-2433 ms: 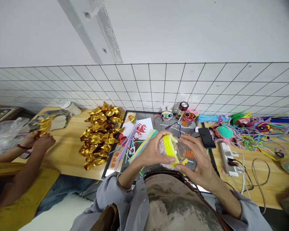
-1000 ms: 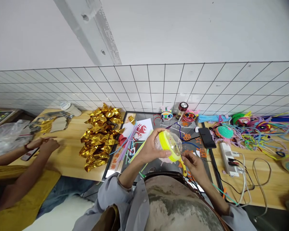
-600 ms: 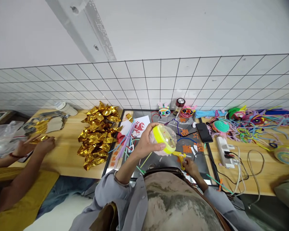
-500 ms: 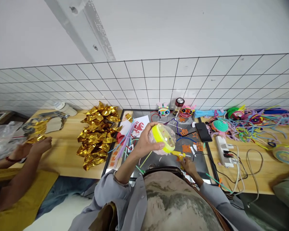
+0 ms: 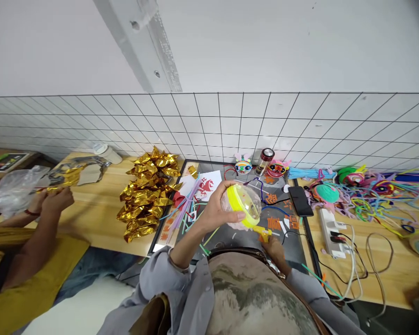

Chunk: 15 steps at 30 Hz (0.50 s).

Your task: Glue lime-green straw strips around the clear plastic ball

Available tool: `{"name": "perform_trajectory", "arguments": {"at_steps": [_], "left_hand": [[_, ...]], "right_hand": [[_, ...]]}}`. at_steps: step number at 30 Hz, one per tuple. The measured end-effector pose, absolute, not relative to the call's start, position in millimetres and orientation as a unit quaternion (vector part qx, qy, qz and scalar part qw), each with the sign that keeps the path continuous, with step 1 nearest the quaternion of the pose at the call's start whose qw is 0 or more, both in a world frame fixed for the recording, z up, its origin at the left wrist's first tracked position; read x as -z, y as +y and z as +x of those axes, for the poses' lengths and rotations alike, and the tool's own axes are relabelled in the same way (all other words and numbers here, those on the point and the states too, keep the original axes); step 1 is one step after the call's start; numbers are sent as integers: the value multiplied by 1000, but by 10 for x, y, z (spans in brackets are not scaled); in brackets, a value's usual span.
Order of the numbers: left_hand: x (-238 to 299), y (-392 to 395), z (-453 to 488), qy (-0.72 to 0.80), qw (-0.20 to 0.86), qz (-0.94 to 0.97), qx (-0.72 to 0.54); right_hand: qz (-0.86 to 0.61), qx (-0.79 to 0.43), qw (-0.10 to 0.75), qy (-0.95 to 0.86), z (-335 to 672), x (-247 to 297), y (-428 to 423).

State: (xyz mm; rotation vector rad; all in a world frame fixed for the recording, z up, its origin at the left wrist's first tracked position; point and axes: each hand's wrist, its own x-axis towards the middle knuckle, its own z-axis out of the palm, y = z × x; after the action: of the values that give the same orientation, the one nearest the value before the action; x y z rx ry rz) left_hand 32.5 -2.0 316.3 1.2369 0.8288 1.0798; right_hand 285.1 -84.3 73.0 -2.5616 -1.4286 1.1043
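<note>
My left hand [image 5: 215,210] is wrapped round a clear plastic ball [image 5: 243,206] with a yellow band of pipe cleaner about it, held above the dark mat [image 5: 293,242]. Lower down, my right hand [image 5: 273,245] is closed on a small yellow glue gun [image 5: 262,232] at the mat's near edge. The gun's nozzle sits just under the ball. My right fingers are partly hidden behind my chest.
A pile of gold foil pieces [image 5: 147,199] lies left of the mat, with loose pipe cleaners [image 5: 187,209] beside it. A black phone [image 5: 300,200], a white power strip [image 5: 330,226] with cables and a tangle of coloured pipe cleaners [image 5: 370,193] lie right. Another person's hands [image 5: 52,201] hold gold foil at far left.
My right hand left the ball, dropped to the mat and closed on the yellow glue gun. My left hand kept the ball up, turning it slightly. The other person's hands kept working foil.
</note>
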Motion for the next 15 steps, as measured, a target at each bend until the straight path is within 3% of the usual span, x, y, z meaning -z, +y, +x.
{"name": "perform_trajectory", "arguments": {"at_steps": [7,13,15], "left_hand": [[-3202,-1,316,370,601,539,-460],[-3171,16,350,370,623,525,-447],[-3163,16,369,373,625,524,-443]], "right_hand": [[-790,-464,196,-350,2876,-1238,-718],[-697,-437,429,-374,3039,-2194,-608],[-682,-375,492,-388,3025,-2556,-580]]}}
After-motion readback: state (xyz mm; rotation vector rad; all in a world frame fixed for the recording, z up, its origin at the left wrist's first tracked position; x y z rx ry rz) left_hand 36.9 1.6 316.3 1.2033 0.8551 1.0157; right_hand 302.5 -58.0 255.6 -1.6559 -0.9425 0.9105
